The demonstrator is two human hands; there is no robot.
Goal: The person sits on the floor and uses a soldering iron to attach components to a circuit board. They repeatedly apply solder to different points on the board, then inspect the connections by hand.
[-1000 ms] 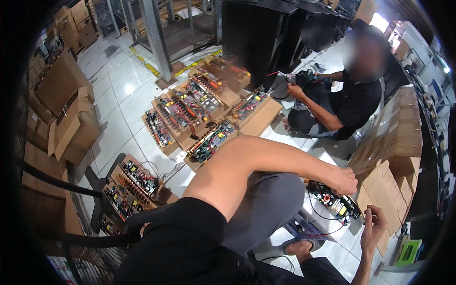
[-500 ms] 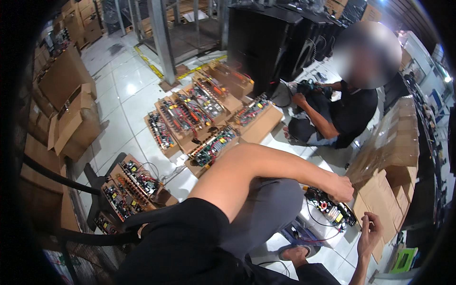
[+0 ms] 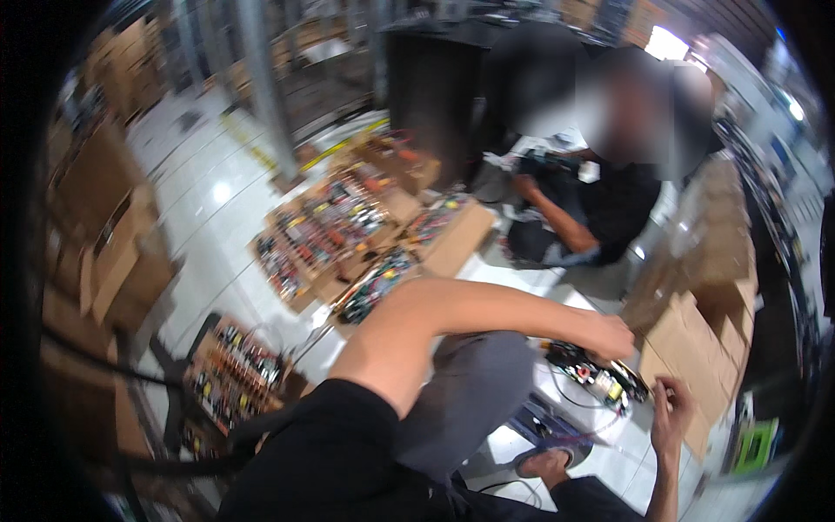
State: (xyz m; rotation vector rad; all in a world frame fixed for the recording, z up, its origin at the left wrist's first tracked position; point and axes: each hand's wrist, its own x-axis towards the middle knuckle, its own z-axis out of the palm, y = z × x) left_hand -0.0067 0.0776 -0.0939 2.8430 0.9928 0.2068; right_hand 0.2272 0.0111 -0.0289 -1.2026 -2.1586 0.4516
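Observation:
A circuit board (image 3: 602,381) crowded with parts and wires lies on a white block-like support (image 3: 557,402) beside my bent knee. My left hand (image 3: 612,337) is closed at the board's far end, knuckles up. Its fingertips are hidden, so what it grips cannot be made out. To the right of the board, my right hand (image 3: 672,407) is raised with bent fingers apart, and nothing shows in it. A dark cable loops over the front of the support.
Several boards on cardboard boxes (image 3: 326,228) fill the floor ahead; more boards (image 3: 233,370) lie at left. Opened cartons (image 3: 130,252) line the left side. A carton (image 3: 696,348) stands at right, near a green object (image 3: 755,445). Another person (image 3: 600,209) sits ahead beside black cabinets.
The view has shifted and blurred slightly. Both hands keep nearly the same places around the board; the left one still sits at its far end.

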